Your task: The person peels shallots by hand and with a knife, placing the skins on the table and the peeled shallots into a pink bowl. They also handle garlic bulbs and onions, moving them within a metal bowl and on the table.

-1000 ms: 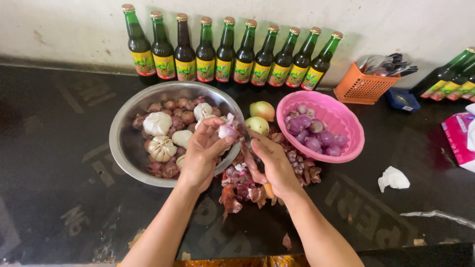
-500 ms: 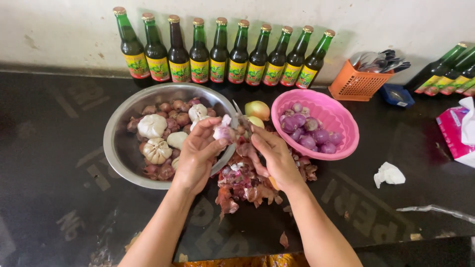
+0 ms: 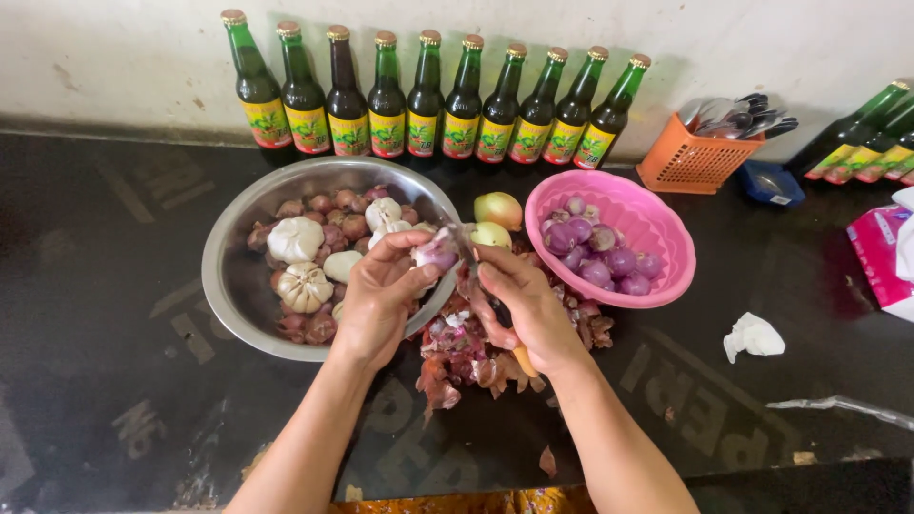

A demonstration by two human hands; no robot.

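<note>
Both forearms are reaching up from the bottom edge, bare, converging toward the middle. The left hand point(image 3: 381, 303) is lying back-up, wrist nearly straight, fingers point(image 3: 395, 255) curling forward with the thumb pressing toward the fingertips in a pinch. The right hand point(image 3: 526, 309) is sitting just beside it, a little lower, back-up too, wrist bending slightly inward; its fingers are wrapping closed in a fist-like grip, thumb stretching forward toward the left fingertips. The two hands are nearly touching at the fingertips.

Dark counter point(image 3: 114, 286) bears steel bowl point(image 3: 233, 286), pink bowl point(image 3: 666, 238), peel heap point(image 3: 466, 352), bottles point(image 3: 428, 105).
</note>
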